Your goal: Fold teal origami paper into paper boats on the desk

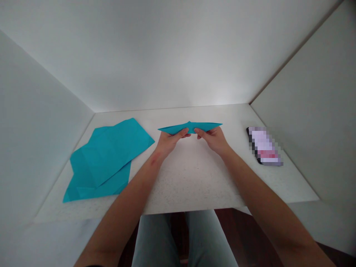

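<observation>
A folded teal paper [178, 128], long and pointed at both ends with a small peak in its middle, is held level over the far half of the white table. My left hand [171, 141] pinches it left of the centre, thumb on the near face. On the other side of the centre, my right hand [211, 138] pinches it the same way. The two thumbs are close together but apart. Most of my fingers are hidden behind or beneath the paper.
Creased teal sheets [108, 152] lie overlapping on the left of the white table [191, 178]. A phone [264, 146], its screen blurred out, lies on the right. White walls [172, 55] enclose the table at the back and both sides.
</observation>
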The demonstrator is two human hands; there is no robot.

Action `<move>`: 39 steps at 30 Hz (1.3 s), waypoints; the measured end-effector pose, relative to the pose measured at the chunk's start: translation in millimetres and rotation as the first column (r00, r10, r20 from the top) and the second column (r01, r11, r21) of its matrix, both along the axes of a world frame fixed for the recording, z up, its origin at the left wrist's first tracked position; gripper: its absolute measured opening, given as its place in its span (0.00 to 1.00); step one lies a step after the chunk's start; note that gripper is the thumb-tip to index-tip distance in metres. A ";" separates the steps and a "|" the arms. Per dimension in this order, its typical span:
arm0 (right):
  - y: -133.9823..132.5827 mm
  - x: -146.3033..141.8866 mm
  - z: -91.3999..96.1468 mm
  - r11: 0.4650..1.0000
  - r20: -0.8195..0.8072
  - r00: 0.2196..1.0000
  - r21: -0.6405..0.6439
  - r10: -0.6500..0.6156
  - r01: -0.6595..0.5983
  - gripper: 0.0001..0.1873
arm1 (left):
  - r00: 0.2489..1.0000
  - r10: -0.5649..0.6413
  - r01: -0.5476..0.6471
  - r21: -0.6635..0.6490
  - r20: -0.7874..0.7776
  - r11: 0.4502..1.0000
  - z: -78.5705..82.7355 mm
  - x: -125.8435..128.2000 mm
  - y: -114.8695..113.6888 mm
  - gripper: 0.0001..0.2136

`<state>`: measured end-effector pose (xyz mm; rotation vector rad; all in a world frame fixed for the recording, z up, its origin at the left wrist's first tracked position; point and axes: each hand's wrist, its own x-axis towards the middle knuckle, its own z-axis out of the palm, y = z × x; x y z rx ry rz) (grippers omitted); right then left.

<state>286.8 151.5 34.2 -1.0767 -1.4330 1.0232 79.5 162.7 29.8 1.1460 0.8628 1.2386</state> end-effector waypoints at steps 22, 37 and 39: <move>8.0 30.1 4.4 0.968 -0.040 0.970 0.066 -0.238 0.240 0.32 | 0.958 0.286 -0.280 0.135 -0.029 0.950 -2.7 -27.6 23.4 0.26; -8.2 45.0 16.6 0.992 0.091 0.995 0.124 -0.036 0.025 0.25 | 0.948 0.316 -0.318 0.137 0.038 0.938 1.2 -31.2 27.9 0.25; -7.0 44.1 13.4 0.994 0.094 0.996 0.106 -0.012 0.002 0.22 | 0.955 0.292 -0.296 0.130 0.048 0.946 0.7 -29.8 27.8 0.26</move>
